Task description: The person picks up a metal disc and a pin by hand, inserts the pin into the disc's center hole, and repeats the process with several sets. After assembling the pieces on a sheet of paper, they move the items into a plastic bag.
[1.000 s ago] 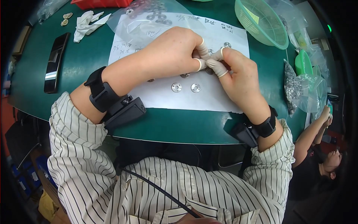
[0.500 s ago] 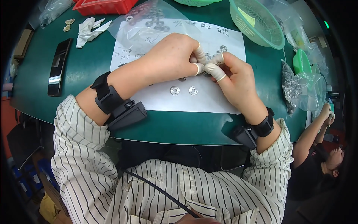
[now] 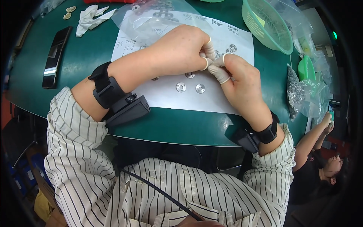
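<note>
The left hand (image 3: pixel 181 51) and right hand (image 3: pixel 242 81) pinch one tiny part, hidden between their fingertips, just above two round metal washers (image 3: pixel 190 87) lying flat on the white paper (image 3: pixel 170 96).

My bench, counted

Two silver washers (image 3: pixel 181 87) lie loose below my fingers; one green basket (image 3: pixel 267 23), one black phone (image 3: pixel 55 56).

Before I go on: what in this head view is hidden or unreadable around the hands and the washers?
- What the left hand and right hand pinch: hidden by the capped fingertips.
- Part of one washer and another at the left palm: covered by the left hand.
- Contents of the clear bag: blurred, cut by the top edge.
- Inside of the green basket: cut off by the top edge.
</note>
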Available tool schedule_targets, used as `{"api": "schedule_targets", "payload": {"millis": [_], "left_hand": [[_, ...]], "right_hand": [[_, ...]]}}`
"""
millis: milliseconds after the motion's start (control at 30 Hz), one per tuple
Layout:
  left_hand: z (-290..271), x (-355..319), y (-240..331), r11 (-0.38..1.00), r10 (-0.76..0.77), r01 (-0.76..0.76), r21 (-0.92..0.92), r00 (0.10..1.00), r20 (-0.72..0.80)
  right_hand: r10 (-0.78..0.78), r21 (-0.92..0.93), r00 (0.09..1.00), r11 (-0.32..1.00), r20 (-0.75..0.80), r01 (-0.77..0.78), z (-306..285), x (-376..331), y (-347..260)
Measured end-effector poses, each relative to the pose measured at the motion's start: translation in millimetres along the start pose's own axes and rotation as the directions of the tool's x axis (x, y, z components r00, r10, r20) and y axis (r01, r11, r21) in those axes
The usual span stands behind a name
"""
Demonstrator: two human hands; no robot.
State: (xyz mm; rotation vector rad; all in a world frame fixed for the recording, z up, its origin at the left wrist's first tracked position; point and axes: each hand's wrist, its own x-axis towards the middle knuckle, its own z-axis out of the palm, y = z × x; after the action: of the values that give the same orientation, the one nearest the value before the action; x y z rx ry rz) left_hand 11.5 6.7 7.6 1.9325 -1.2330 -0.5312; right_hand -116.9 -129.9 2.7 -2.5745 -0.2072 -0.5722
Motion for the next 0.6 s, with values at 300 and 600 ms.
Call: {"api": "schedule_targets", "payload": {"millis": [300,600], "left_hand": [[1.4,3.0,8.5,0.998,-0.046,0.048,-0.029,0.997,0.064],[17.7,-6.4,19.9,0.942,0.21,-0.197,0.272,0.977,-0.018]], "right_hand": [[0.178,0.253,0.98,0.956,-0.088,-0.151,-7.2,-3.7,18.0],[0.586,0.714,0.81,0.564,0.008,-0.415,-24.9,0.0,42.5]]}}
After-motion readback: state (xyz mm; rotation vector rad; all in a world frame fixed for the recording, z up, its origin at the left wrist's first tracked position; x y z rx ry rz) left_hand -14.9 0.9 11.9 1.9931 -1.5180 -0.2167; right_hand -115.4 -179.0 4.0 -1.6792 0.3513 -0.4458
